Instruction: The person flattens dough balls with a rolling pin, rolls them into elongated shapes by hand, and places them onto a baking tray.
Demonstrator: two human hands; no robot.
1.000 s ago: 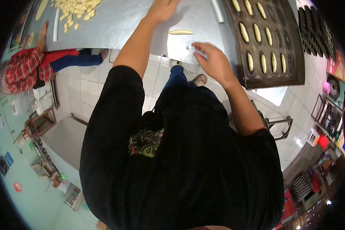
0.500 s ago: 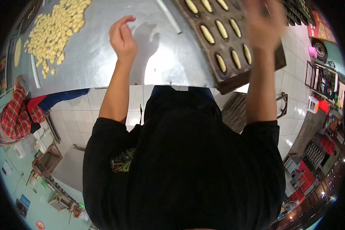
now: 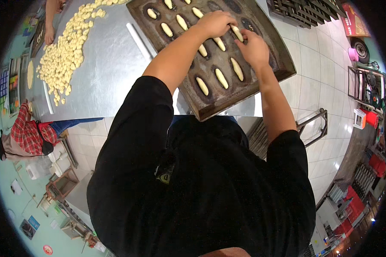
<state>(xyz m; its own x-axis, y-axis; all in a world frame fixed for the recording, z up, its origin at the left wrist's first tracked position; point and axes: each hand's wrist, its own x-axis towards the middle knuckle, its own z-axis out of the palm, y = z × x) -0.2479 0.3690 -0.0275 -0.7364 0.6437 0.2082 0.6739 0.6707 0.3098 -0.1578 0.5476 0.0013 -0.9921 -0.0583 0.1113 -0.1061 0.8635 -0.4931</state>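
Observation:
Above a dark metal tray [image 3: 279, 64] with oval hollows, my left hand [image 3: 214, 23] and my right hand [image 3: 255, 51] pinch a slim pale dough roll [image 3: 237, 33] by its two ends, fingers closed. Similar rolls [image 3: 221, 78] lie in several of the hollows around them. The tray sits on a steel table [image 3: 109, 60]. Left of it are a white plastic rod [image 3: 137, 39] and a large heap of small dough pieces [image 3: 65, 58], with a flat dough strip [image 3: 30, 73] farther left.
A person in a plaid shirt [image 3: 23, 130] is at the left; another person's arm [image 3: 49, 21] reaches in at top left. Stacked dark trays [image 3: 302, 10] stand top right. A metal frame [image 3: 319, 128] is on the tiled floor at right. Shelving [image 3: 358, 85] lines the right side.
Both my hands have moved right onto the tray and now hold a roll. The lone roll earlier on the table no longer shows there. The view has shifted, bringing the tray toward the middle.

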